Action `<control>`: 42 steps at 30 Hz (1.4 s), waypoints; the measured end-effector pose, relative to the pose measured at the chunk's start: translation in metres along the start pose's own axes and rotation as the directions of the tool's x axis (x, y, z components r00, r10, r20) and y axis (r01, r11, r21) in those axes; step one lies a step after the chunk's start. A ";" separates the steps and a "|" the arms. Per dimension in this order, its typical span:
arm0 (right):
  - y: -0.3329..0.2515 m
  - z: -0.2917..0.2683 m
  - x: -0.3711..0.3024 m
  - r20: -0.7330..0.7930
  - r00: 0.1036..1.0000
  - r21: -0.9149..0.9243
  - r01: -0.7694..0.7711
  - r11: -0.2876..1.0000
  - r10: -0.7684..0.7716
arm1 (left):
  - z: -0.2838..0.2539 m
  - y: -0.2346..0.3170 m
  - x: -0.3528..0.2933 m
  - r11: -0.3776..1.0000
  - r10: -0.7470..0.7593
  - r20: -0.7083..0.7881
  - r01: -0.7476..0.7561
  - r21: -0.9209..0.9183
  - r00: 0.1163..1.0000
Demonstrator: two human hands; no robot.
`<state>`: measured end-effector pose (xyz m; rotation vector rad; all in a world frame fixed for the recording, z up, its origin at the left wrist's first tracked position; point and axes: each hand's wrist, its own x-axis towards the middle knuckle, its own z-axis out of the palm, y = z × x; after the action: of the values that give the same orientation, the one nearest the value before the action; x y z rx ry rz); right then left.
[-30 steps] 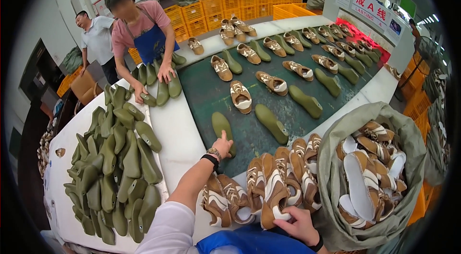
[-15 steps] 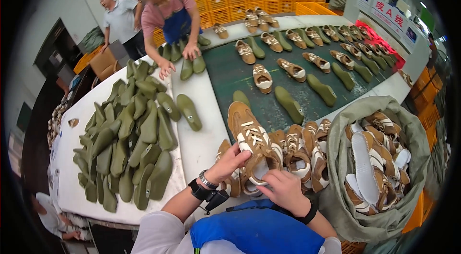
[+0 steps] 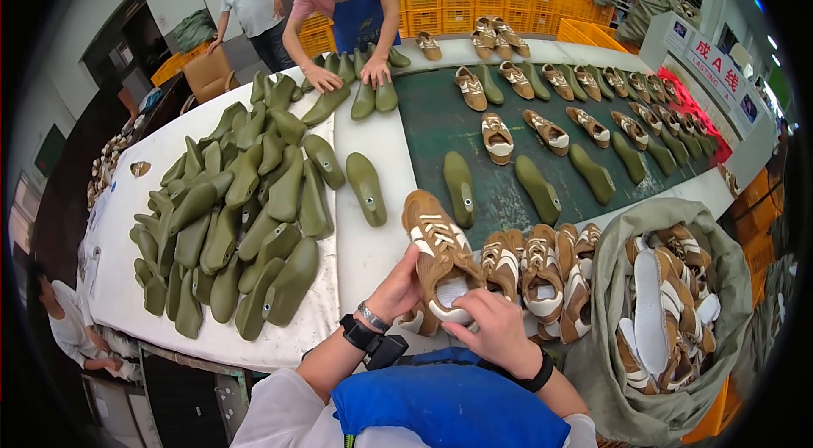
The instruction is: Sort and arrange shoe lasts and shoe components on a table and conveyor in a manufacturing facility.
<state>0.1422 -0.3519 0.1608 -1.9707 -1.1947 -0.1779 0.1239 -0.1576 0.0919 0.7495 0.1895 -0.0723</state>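
Observation:
A brown suede sneaker (image 3: 434,236) with white laces and stripes is held up in front of me, its toe pointing away and its opening facing me. My left hand (image 3: 400,285) grips its left side, fingers partly hidden beneath. My right hand (image 3: 491,325) pinches the heel edge of the opening, where a pale insole shows. Under and beside the held shoe, more brown sneakers (image 3: 542,279) stand packed along the table edge. Just beyond it, a green shoe last (image 3: 458,187) lies on the dark green belt (image 3: 402,194).
A heap of green lasts (image 3: 246,194) covers the white table (image 3: 110,287) at left. At right, a grey-green sack (image 3: 584,380) holds sneakers and insoles. Shoes and lasts line the belt. Across the table, a co-worker in a blue apron (image 3: 360,20) handles lasts.
My view has swung, so the scene sits further right. The sneaker is more level and nearer my right hand, with both hands still on it. The co-worker's hand now rests on a last.

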 end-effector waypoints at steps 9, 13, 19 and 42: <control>-0.005 0.022 0.028 0.083 0.996 0.169 0.028 0.985 -0.042 | -0.013 0.028 0.008 0.986 -0.027 -0.016 0.024 -0.167 1.000; -0.009 0.020 0.037 0.059 0.998 0.226 -0.006 0.974 -0.007 | -0.014 0.029 0.011 0.918 -0.111 0.049 0.122 -0.378 0.993; -0.002 0.012 0.033 0.004 1.000 0.285 -0.030 0.958 0.030 | -0.024 0.021 0.010 0.878 -0.092 0.064 0.112 -0.466 0.994; 0.194 0.055 0.201 0.518 0.799 -0.247 -0.202 0.948 0.306 | -0.184 0.094 0.154 -0.084 0.589 -0.006 0.069 0.994 0.808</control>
<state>0.3906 -0.2205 0.1138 -2.4157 -1.2717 0.4778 0.2605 0.0371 -0.0074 2.4078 0.4591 0.4909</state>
